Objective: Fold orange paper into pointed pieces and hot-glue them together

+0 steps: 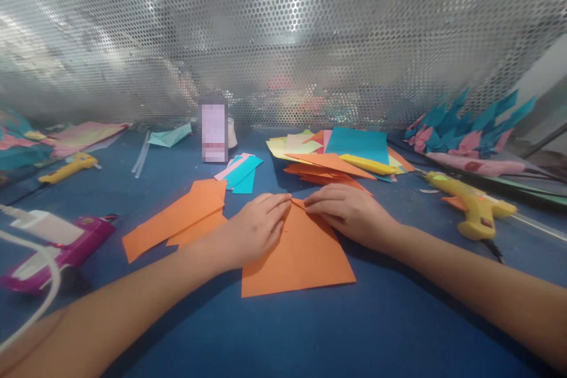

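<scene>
An orange sheet of paper point(301, 257) lies flat in front of me, its top narrowed by folded edges. My left hand point(261, 227) is closed at the upper left edge, fingertips pressing the paper near its top point. Across from it, my right hand point(349, 212) is closed on the upper right edge, where a small fold shows. The thumbs are mostly hidden. Beside my left wrist lie other orange paper pieces point(186, 215). Just beyond my hands is a stack of orange sheets point(323, 168) with a yellow utility knife point(367, 164) on top.
Blue and pink paper strips point(241, 172) lie near an upright phone point(215, 133). Glue guns rest at right point(478, 204) and left point(71, 168). A magenta power strip point(84, 248) with a white cable is near my left arm. A perforated metal panel point(283, 41) stands behind.
</scene>
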{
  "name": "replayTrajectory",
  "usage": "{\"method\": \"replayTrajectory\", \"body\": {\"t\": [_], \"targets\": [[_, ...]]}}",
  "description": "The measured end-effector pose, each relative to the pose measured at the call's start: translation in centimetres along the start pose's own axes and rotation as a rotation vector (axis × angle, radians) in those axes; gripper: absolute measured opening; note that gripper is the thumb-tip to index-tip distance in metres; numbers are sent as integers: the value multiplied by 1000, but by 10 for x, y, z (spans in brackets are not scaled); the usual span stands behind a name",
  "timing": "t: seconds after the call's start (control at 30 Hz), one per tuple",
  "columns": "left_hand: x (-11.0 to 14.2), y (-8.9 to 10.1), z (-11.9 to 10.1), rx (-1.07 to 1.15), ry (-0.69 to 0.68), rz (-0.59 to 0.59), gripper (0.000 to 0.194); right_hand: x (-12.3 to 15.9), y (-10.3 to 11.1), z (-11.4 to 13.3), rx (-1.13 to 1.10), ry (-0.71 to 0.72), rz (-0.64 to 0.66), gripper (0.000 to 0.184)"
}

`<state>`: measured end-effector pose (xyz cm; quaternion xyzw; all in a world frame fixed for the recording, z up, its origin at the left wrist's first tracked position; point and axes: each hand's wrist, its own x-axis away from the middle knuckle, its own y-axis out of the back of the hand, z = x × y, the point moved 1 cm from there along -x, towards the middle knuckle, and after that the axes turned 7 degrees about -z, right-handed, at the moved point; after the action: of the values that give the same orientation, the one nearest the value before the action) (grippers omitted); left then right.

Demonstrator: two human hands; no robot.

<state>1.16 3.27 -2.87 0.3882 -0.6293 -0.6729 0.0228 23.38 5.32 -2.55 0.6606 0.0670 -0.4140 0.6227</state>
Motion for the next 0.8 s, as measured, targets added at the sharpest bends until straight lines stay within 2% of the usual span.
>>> {"method": "replayTrajectory", "body": {"t": [0.37,0.6,0.8], "targets": [[0,0,1,-25,4,58,35,0,0,0,9,54,5,26],[0,-1,1,-38,-11,44,33,1,0,0,34,51,28,29],[1,0,1,-24,48,21,33,2,0,-2,29,45,32,29]]}}
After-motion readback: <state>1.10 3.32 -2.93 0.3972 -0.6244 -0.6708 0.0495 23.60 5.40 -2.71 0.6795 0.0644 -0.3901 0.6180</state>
